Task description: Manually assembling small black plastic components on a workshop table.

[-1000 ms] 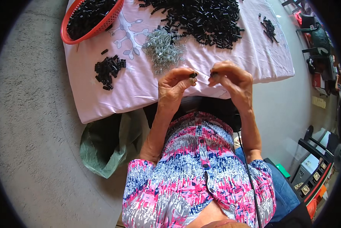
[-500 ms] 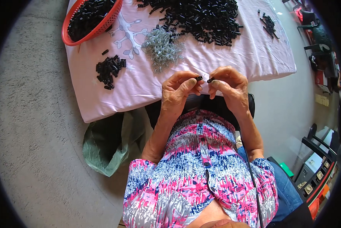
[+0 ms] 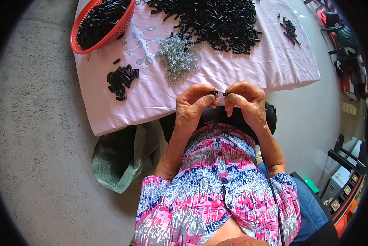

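Note:
Close together at the table's near edge, my two hands each pinch a small black part. My left hand point(image 3: 192, 104) grips a short black tube point(image 3: 213, 93) between thumb and forefinger, its end pointing right. Facing it, my right hand point(image 3: 249, 102) holds a smaller black piece point(image 3: 225, 94) at its fingertips, mostly hidden by them. A narrow gap separates the two parts. Just beyond my hands lies a heap of small, shiny, silvery pieces that look like springs point(image 3: 177, 59). Left of it is a small pile of black tubes point(image 3: 121, 82).
A large heap of black parts point(image 3: 216, 24) covers the table's far middle. A red plastic basket point(image 3: 125, 25) of black pieces stands far left, and a few thin black parts point(image 3: 289, 32) lie far right. An open green sack point(image 3: 120, 172) sits below the pink-clothed table point(image 3: 106, 117).
The table and its piles have shifted slightly down in the picture. My hands appear a little lower too, with the two black parts still held facing each other.

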A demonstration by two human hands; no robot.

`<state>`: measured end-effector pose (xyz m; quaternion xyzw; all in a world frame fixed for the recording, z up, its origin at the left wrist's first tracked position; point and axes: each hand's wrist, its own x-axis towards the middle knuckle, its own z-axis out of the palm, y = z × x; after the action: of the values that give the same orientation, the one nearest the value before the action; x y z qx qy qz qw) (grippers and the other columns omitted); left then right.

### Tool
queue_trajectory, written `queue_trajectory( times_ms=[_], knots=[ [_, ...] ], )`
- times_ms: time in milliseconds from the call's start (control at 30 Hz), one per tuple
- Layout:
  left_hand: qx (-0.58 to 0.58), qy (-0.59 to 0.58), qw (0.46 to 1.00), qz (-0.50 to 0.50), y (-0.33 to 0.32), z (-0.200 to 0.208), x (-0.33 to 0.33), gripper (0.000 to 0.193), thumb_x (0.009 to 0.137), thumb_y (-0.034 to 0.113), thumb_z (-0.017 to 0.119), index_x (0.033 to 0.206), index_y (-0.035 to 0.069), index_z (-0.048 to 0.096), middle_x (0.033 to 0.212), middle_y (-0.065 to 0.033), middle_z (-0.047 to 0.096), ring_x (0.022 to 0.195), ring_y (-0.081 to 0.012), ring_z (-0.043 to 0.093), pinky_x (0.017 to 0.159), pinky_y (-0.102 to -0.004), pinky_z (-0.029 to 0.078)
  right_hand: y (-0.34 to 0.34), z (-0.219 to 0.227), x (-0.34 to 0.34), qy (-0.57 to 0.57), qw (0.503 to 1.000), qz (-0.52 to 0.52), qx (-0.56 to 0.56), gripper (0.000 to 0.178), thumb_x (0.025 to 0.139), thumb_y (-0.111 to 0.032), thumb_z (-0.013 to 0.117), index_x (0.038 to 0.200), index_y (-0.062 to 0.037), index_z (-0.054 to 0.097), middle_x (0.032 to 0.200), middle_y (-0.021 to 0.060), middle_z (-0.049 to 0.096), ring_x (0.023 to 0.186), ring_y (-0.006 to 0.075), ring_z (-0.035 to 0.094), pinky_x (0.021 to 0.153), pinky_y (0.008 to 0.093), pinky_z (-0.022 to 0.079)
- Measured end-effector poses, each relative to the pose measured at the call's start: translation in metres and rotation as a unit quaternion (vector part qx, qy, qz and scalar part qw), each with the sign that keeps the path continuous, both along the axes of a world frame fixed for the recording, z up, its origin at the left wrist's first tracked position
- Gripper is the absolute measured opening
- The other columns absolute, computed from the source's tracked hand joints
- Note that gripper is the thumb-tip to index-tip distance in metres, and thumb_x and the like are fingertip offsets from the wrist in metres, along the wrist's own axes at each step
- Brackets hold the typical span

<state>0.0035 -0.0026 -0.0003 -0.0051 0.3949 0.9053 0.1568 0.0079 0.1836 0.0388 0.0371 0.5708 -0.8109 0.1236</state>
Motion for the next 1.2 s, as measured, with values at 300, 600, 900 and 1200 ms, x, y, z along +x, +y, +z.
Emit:
queue_trajectory(
  times_ms=[300,600,900,1200],
  knots=[
    [-0.038,0.030,0.999,0.009,0.000,0.001,0.004,0.020,0.087,-0.003,0.065,0.106,-0.001,0.064,0.093,-0.0090,0.067,0.081,-0.0147,0.064,0.076,-0.0271,0.051,-0.006,-0.005,0.003,0.070,0.997,-0.007,0.016,0.012,0.084,0.009,0.063,0.096,0.0074,0.064,0.086,0.0093,0.066,0.072,0.0142,0.067,0.062,0.0258,0.057],
    [-0.049,0.058,0.997,0.000,-0.003,0.001,0.004,0.020,0.085,-0.005,0.068,0.104,-0.002,0.064,0.100,-0.0054,0.066,0.093,-0.0125,0.065,0.085,-0.0253,0.051,-0.009,-0.005,0.003,0.063,0.998,-0.007,-0.014,0.014,0.084,0.012,0.062,0.097,0.0071,0.062,0.090,0.0111,0.063,0.072,0.0160,0.066,0.060,0.0265,0.056],
    [-0.054,0.082,0.995,-0.005,0.000,0.011,0.006,0.020,0.087,-0.005,0.067,0.106,-0.003,0.063,0.099,-0.0068,0.065,0.094,-0.0137,0.065,0.086,-0.0260,0.051,-0.011,-0.009,0.005,0.094,0.996,-0.001,-0.004,0.017,0.082,0.016,0.061,0.097,0.0082,0.062,0.091,0.0142,0.062,0.069,0.0172,0.064,0.058,0.0271,0.055],
    [-0.131,0.118,0.984,0.022,0.002,0.019,0.009,0.017,0.086,-0.009,0.065,0.102,-0.004,0.062,0.095,-0.0053,0.061,0.089,-0.0113,0.062,0.082,-0.0234,0.050,-0.011,-0.009,0.010,0.129,0.991,-0.004,0.040,0.018,0.080,0.017,0.060,0.096,0.0092,0.063,0.090,0.0142,0.063,0.066,0.0166,0.064,0.058,0.0264,0.054]
  ],
)
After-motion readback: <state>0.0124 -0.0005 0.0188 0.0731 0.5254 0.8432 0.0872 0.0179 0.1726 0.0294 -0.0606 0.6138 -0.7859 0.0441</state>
